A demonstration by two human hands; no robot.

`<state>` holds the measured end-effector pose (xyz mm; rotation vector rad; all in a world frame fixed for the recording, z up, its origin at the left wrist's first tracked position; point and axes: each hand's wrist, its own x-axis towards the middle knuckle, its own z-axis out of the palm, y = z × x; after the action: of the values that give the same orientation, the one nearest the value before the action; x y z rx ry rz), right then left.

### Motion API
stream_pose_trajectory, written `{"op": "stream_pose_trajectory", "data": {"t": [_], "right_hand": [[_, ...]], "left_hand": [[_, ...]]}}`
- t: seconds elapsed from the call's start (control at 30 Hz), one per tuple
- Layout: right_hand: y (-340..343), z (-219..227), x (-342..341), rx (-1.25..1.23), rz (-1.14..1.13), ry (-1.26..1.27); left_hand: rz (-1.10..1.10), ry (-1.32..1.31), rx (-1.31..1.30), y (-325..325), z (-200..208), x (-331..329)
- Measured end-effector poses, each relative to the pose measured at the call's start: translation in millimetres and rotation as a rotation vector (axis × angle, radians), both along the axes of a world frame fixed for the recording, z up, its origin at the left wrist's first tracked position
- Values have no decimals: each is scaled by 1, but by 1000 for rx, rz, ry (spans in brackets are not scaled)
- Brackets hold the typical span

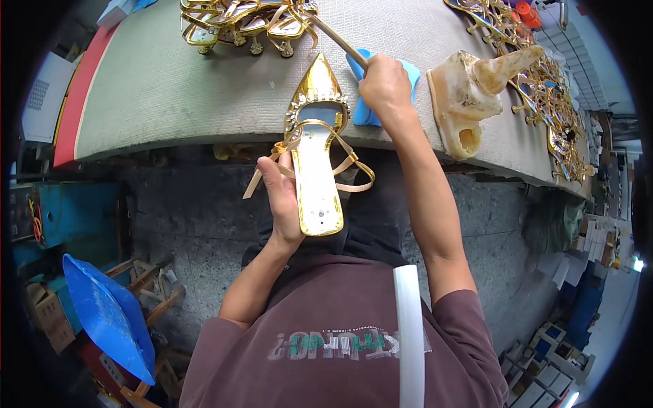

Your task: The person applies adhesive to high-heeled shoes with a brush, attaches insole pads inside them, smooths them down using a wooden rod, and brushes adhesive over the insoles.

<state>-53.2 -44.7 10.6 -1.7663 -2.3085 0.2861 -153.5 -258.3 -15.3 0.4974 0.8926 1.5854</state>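
My left hand supports a gold pointed-toe shoe from its left side, the thumb up and the fingers partly hidden beneath. The toe points away from me; a jewelled band crosses the front, and loose ankle straps hang at both sides. My right hand is closed around a slim tan stick-like handle, which slants up and left. Its far end meets the gold shoes there, so I cannot tell the tool's kind. Under the right hand lies a blue pad on the bench.
Several gold heeled shoes are grouped at the bench's far side, with more shoes along the right. A crusted, cream-coloured block with a horn stands right of the pad. A blue stool seat is at lower left.
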Motion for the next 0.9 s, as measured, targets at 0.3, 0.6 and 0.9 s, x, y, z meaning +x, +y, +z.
{"op": "stream_pose_trajectory", "data": {"t": [0.3,0.6,0.9], "right_hand": [[6,-1,-7,-33,15,-76],[7,26,9,-68,-33,86],[-71,133,80,-298,161,703]], "left_hand": [[49,-14,-31,-9,-5,-4],[-26,67,24,3,-4,3],[-439,-80,-254,10,6,-20]]}}
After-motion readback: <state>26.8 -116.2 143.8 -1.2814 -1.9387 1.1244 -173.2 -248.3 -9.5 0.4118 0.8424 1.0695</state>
